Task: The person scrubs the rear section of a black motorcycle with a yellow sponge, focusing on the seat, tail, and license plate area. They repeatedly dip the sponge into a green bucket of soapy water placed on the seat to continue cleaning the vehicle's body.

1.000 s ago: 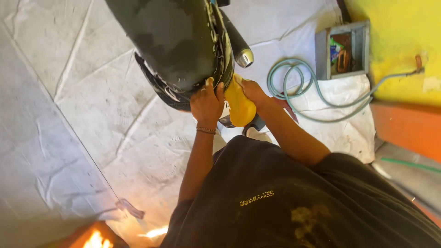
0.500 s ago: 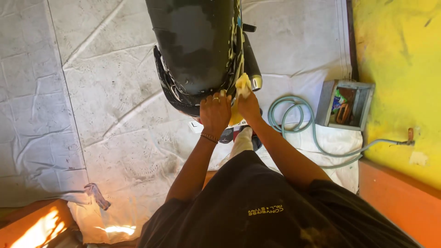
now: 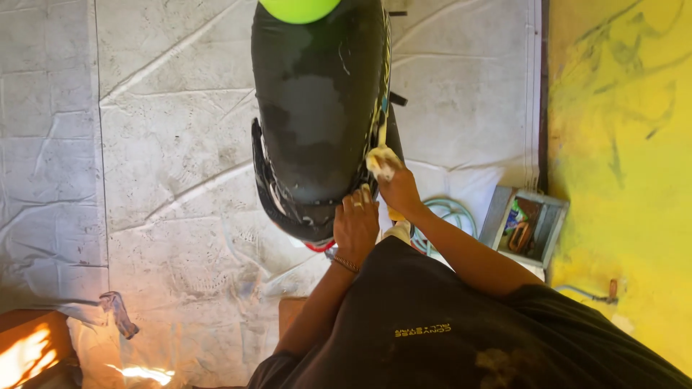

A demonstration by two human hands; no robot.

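Observation:
A black motorcycle seat and tail section fills the top middle of the head view, seen from above. My left hand rests flat on the rear end of the seat, fingers spread, with a ring and a bracelet on it. My right hand presses a yellow-white cloth against the right side of the bike's bodywork. A bright green rounded thing sits at the front of the seat, at the top edge.
A creased white tarpaulin covers the floor. A coiled green hose lies right of the bike. A grey open box with small items stands by the yellow wall. My dark shirt fills the bottom.
My view has shifted so the bike sits higher and more centred. My right hand moved forward along the bike's right side with the cloth. My left hand stays on the seat's rear.

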